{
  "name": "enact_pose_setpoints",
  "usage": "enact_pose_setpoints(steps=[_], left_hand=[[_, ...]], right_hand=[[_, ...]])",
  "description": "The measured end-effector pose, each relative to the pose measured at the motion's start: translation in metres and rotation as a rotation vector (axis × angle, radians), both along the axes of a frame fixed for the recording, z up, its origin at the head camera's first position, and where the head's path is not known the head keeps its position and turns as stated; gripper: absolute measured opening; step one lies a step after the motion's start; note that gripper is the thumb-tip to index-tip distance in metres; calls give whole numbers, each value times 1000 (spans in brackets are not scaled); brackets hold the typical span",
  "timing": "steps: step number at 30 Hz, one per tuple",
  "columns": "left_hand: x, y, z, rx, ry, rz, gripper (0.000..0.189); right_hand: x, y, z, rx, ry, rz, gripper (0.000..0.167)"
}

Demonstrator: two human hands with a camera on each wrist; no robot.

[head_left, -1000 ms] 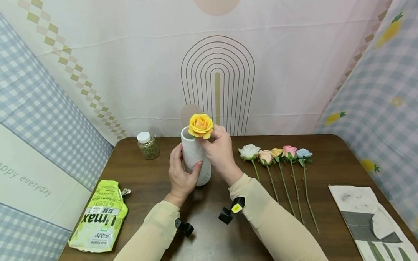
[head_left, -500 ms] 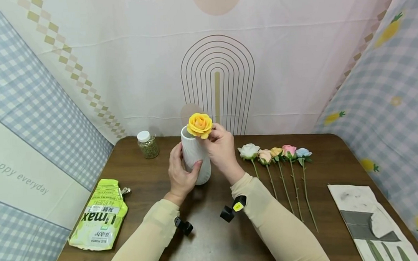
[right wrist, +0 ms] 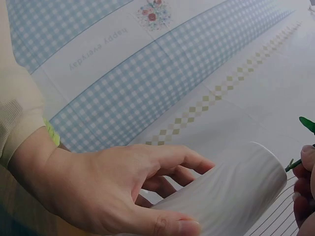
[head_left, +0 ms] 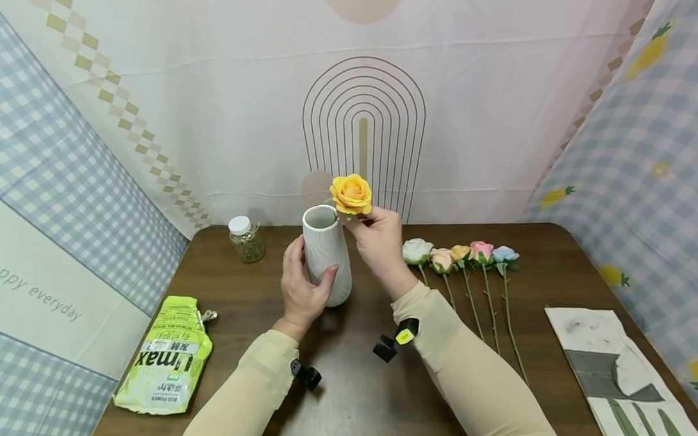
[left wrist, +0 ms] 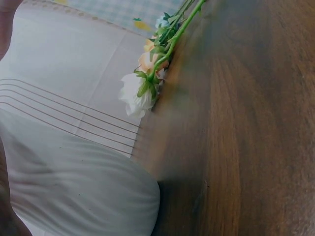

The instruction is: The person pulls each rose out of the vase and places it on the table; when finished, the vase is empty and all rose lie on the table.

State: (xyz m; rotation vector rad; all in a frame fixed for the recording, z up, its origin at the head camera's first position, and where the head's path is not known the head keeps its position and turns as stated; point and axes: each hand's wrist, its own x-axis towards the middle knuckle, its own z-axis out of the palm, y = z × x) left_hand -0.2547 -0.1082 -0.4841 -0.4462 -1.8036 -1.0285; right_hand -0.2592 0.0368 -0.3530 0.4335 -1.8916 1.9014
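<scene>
The left hand (head_left: 305, 290) grips a white ribbed vase (head_left: 329, 262) around its middle, thumb on the near side. The vase stands on the table with its mouth in view. At the right side of its rim, the right hand (head_left: 379, 245) pinches a yellow rose (head_left: 351, 194) just under the bloom. A short bit of green stem (right wrist: 291, 166) shows between the right fingertips (right wrist: 307, 156) and the rim in the right wrist view; the rest of the stem is hidden. The left wrist view has the vase's lower body (left wrist: 88, 187) close up.
Right of the vase lie several artificial roses in a row, a white rose (head_left: 417, 251) nearest. Further right is a folded cloth (head_left: 596, 329). A lidded jar (head_left: 247, 240) stands back left; a green pouch (head_left: 168, 359) with a clip lies front left.
The right hand and yellow rose have moved up and to the right, uncovering more of the vase's mouth. The left hand keeps its hold on the vase.
</scene>
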Motion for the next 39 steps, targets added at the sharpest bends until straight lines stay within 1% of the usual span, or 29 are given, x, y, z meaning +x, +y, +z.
enact_pose_setpoints(steps=[2,6,8,11,14,17,19,24,26,29,32,36,39], left_hand=[[0,0,1,-2,-1,0,76],[0,0,1,0,-2,-5,76],[0,-1,1,0,-6,-6,76],[0,-1,1,-1,-9,-6,76],[0,-1,1,-3,-12,-5,76],[0,-1,1,-3,-9,-3,76],[0,-1,1,-3,-9,-2,76],[1,0,0,-5,-23,0,76],[1,0,0,-7,-28,0,77],[1,0,-1,-8,-31,4,77],[1,1,-1,-10,-32,10,77],[1,1,-1,-9,-33,16,77],[2,1,0,-7,-36,18,77]], right_hand=[[-7,0,-7,-80,-25,48,16],[-10,0,-8,-220,-31,122,21],[-11,0,-8,-265,-26,138,22],[-10,2,-7,-294,-21,136,22],[-8,3,-5,-291,-26,127,24],[-7,4,-4,-279,-55,122,27],[-5,3,-4,-282,-85,142,27],[-2,2,-3,-304,-130,247,21],[-2,2,-3,-299,-139,265,21],[-3,3,-3,-284,-158,285,24],[-4,3,-3,-251,-162,310,32],[-4,1,-4,-210,-158,316,34],[-5,-2,-5,-214,-177,301,27]])
